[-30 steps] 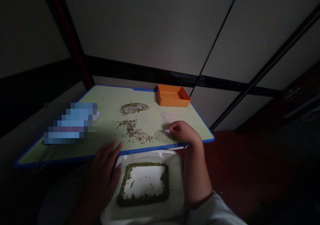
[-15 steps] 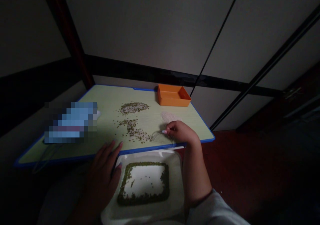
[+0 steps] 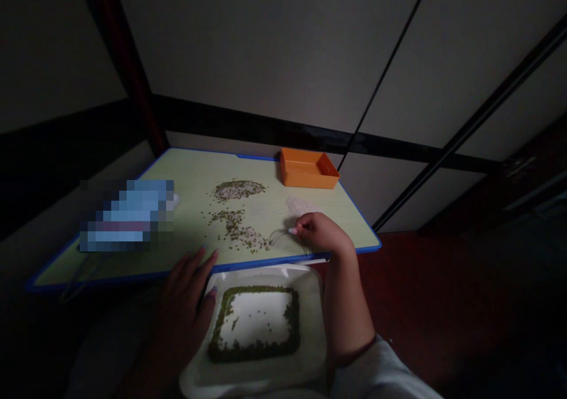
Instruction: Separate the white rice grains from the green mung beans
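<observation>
My left hand (image 3: 188, 293) lies with its fingers stretched out at the near edge of the low table (image 3: 186, 169), its thumb beside the left rim of the white tray (image 3: 314, 316). Just over the table's near right part, my right hand (image 3: 316, 232) is closed in a pinch. A thin, curved, wire-like thing (image 3: 280, 234) runs from its fingertips toward the grains; its exact kind is unclear. Left of that hand lies a loose pile of green and pale grains (image 3: 241, 234), with a second mixed pile (image 3: 239, 190) behind it. Pale grains (image 3: 297, 205) form a patch behind my right hand.
An orange box (image 3: 308, 175) stands at the table's back right corner. On the left side is a blurred-out blue item (image 3: 128, 216). Green grains (image 3: 290, 340) line the edges of the tray's floor. Cupboard panels (image 3: 248, 45) rise behind the table.
My right hand has barely shifted, keeping its pinch. The left hand stays in place, and the piles look the same.
</observation>
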Tool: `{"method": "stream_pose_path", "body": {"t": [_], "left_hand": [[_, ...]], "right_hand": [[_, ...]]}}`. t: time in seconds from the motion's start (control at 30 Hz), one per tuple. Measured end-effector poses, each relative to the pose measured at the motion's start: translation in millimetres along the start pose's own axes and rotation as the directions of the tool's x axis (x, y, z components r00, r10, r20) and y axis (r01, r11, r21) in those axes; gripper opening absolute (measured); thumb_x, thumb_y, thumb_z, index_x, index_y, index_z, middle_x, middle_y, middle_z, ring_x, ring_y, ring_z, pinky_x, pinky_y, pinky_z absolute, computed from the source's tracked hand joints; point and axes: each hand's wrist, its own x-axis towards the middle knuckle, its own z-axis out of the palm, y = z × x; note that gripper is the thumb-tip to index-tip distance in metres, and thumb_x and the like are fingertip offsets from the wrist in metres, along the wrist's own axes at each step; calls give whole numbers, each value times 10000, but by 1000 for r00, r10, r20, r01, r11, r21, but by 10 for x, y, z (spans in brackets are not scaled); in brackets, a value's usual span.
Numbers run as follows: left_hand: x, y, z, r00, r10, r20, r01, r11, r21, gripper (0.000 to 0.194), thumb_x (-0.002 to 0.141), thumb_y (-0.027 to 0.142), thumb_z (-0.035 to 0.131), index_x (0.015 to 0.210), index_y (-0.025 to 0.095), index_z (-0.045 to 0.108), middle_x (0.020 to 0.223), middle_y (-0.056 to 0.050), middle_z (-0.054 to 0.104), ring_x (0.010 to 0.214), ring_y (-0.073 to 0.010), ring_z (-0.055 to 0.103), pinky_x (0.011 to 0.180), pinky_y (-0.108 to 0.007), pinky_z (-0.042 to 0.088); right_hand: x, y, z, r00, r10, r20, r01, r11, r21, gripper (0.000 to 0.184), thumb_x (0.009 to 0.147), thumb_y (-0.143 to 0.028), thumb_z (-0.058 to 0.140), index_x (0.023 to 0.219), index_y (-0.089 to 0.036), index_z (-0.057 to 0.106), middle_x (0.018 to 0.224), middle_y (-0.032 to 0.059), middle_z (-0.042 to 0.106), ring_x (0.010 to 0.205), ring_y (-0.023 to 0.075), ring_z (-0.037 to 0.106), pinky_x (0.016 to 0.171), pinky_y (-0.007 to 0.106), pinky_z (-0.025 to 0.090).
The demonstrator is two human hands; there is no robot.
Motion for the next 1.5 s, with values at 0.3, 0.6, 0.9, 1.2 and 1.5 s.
{"method": "stream_pose_path", "body": {"t": [0.3, 0.6, 0.9, 1.2, 1.5], "left_hand": [[-8, 7, -5, 1000, -19, 23, 19, 1000, 5, 596, 923, 325, 434, 1512, 299, 345, 1574, -96, 442, 1492, -319, 357, 1189, -585, 392], [37, 45, -35, 998, -42, 49, 43, 999, -12, 549, 930, 325, 414, 1474, 252, 406, 1545, -112, 471, 1477, -312, 374, 1200, -578, 387], [38, 92, -80, 996, -62, 69, 62, 998, -11, 533, 941, 318, 400, 1462, 211, 431, 1551, -135, 463, 1486, -321, 354, 1211, -593, 369], [45, 101, -85, 995, -66, 80, 68, 997, -21, 554, 937, 323, 406, 1485, 241, 395, 1570, -128, 444, 1498, -328, 340, 1212, -616, 357], [45, 103, -90, 994, -77, 76, 80, 996, -27, 534, 935, 317, 409, 1464, 246, 424, 1557, -114, 466, 1491, -322, 355, 1218, -610, 352]], "right_hand": [[-11, -1, 15, 1000, -1, 28, 1, 1000, 5, 334, 885, -269, 617, 585, -177, 503, 557, -61, 398, 565, 87, 319, 546, 253, 223], [-1, -31, 8, 1000, 1, -5, -1, 997, -79, 340, 906, -265, 623, 589, -165, 548, 549, -59, 404, 559, 87, 334, 546, 258, 221], [28, -14, 31, 999, 4, -40, -8, 995, -96, 337, 915, -268, 613, 596, -170, 561, 539, -53, 438, 553, 93, 328, 551, 264, 230], [30, -18, 58, 998, -54, -10, 53, 998, -44, 295, 903, -247, 622, 624, -167, 574, 586, -43, 485, 572, 93, 362, 565, 244, 257], [-33, 56, -23, 999, -30, -13, 30, 999, -26, 314, 901, -312, 605, 623, -171, 569, 595, -42, 482, 594, 101, 379, 586, 247, 282]]}}
